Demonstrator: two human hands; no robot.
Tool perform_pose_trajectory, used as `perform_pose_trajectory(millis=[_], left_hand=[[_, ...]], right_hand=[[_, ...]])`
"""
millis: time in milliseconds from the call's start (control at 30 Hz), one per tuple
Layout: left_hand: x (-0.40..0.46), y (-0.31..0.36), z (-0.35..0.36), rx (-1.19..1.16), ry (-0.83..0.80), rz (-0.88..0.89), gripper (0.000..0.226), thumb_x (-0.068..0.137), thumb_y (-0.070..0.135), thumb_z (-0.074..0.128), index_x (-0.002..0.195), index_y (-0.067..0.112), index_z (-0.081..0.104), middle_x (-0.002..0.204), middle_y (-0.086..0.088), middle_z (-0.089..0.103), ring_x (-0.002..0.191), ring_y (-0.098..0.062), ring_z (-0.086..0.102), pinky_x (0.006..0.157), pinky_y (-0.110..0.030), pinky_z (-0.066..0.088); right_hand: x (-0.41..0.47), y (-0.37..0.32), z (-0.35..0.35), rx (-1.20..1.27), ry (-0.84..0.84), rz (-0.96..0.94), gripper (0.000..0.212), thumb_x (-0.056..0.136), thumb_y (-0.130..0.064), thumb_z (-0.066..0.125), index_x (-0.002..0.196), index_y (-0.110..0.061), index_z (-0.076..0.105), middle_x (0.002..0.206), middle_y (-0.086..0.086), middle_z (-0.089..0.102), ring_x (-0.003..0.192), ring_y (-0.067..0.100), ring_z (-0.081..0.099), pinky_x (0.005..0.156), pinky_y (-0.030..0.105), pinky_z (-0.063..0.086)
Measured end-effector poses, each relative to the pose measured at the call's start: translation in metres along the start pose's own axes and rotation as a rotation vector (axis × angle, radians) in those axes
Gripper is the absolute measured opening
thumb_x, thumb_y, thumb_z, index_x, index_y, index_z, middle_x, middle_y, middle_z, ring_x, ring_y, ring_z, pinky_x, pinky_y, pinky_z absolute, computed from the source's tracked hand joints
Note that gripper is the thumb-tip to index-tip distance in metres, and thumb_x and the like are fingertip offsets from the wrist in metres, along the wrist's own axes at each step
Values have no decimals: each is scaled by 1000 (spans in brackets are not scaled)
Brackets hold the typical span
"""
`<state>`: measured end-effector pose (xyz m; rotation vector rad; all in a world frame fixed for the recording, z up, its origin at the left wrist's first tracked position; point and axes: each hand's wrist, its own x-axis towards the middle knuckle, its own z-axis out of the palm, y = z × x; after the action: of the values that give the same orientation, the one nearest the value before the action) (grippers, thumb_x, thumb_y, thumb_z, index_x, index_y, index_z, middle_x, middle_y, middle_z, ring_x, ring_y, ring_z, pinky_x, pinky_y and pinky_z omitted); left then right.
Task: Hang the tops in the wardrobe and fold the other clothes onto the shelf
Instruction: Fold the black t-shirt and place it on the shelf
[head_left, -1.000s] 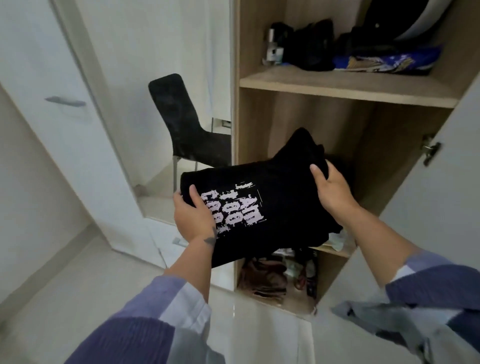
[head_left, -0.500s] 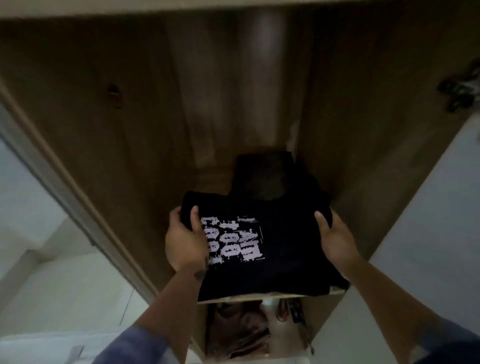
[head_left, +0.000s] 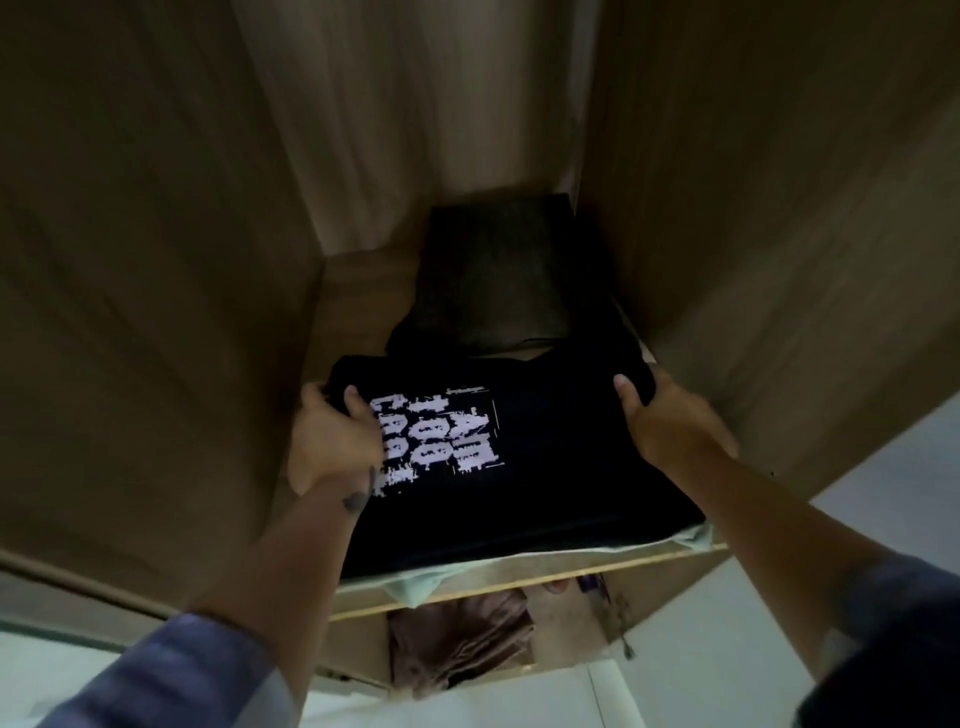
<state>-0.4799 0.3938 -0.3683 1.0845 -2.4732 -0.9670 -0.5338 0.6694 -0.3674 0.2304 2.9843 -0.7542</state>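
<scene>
Folded black top (head_left: 545, 467) lay on the wardrobe shelf (head_left: 519, 577), over a pale cloth (head_left: 415, 584); left hand (head_left: 332, 447) gripped its left edge, thumb on top; right hand (head_left: 675, 421) gripped its right corner, fingers curled under; dark pile (head_left: 493, 280) behind.

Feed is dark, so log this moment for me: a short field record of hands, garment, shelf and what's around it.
left hand: grips the black shirt's left edge
right hand: grips its right edge
black shirt: folded, white print up, lying on the shelf
shelf: wooden, pale cloth under the shirt
behind shirt: dark folded pile
below shelf: pinkish-brown cloth
</scene>
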Motion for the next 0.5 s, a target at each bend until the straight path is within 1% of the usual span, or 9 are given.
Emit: perform_pose_trajectory(millis=[67, 200, 267, 300, 367, 400, 433, 467, 500], left_hand=[[0, 1, -6, 63, -48, -60, 48, 99, 40, 37, 132, 5, 39, 127, -21, 54, 112, -39, 54, 84, -41, 43], [-2, -1, -15, 81, -52, -6, 38, 100, 35, 38, 123, 5, 44, 121, -21, 56, 107, -39, 55, 80, -41, 43], [-5, 5, -13, 109, -33, -13, 43, 100, 36, 37, 131, 7, 38, 129, -19, 49, 113, -38, 51, 80, -42, 41], [-7, 8, -11, 163, 10, 14, 46, 99, 37, 38, 135, 8, 35, 134, -17, 44, 118, -37, 46, 84, -44, 40], [-12, 11, -9, 305, 112, 210, 49, 97, 39, 37, 139, 13, 36, 143, -12, 37, 129, -32, 37, 96, -48, 36], [-14, 11, -6, 350, 112, 346, 49, 97, 41, 36, 139, 17, 39, 146, -9, 37, 134, -29, 32, 102, -48, 31], [-15, 10, -1, 385, 61, 454, 49, 97, 44, 32, 140, 21, 40, 148, -5, 36, 139, -24, 26, 108, -47, 24], [-16, 9, 3, 419, -21, 511, 52, 97, 50, 27, 142, 26, 39, 152, -1, 33, 143, -20, 20, 112, -47, 17], [-16, 7, 7, 460, -115, 516, 58, 95, 57, 20, 145, 31, 34, 156, 3, 27, 146, -16, 13, 115, -47, 10]], right_hand=[[-3, 1, -4, -16, -12, 24, 44, 98, -49, 30, 126, -19, 48, 111, 18, 61, 101, 37, 58, 75, 38, 44], [-15, -7, -8, -119, 41, 22, 38, 100, -40, 34, 126, -15, 44, 110, 19, 59, 98, 37, 58, 68, 36, 39], [-15, -13, -7, -156, 87, 55, 44, 98, -42, 37, 133, -16, 36, 120, 18, 54, 107, 37, 53, 74, 39, 40], [-13, -16, -5, -217, 152, 34, 48, 96, -43, 38, 136, -16, 34, 126, 17, 50, 113, 36, 49, 81, 42, 40], [-10, -25, 1, -299, 343, -159, 52, 95, -44, 38, 138, -15, 39, 134, 16, 46, 123, 35, 43, 94, 47, 37], [-10, -31, 4, -286, 386, -299, 54, 93, -45, 35, 137, -15, 45, 136, 16, 47, 128, 34, 43, 100, 50, 34], [-9, -35, 8, -289, 363, -423, 57, 92, -47, 30, 137, -16, 48, 140, 14, 47, 133, 31, 40, 106, 52, 29], [-8, -37, 14, -322, 253, -504, 63, 92, -51, 21, 140, -19, 45, 146, 11, 42, 140, 27, 33, 112, 53, 20], [-7, -36, 21, -355, 137, -531, 69, 90, -56, 10, 145, -24, 37, 154, 7, 32, 145, 22, 21, 115, 52, 9]])
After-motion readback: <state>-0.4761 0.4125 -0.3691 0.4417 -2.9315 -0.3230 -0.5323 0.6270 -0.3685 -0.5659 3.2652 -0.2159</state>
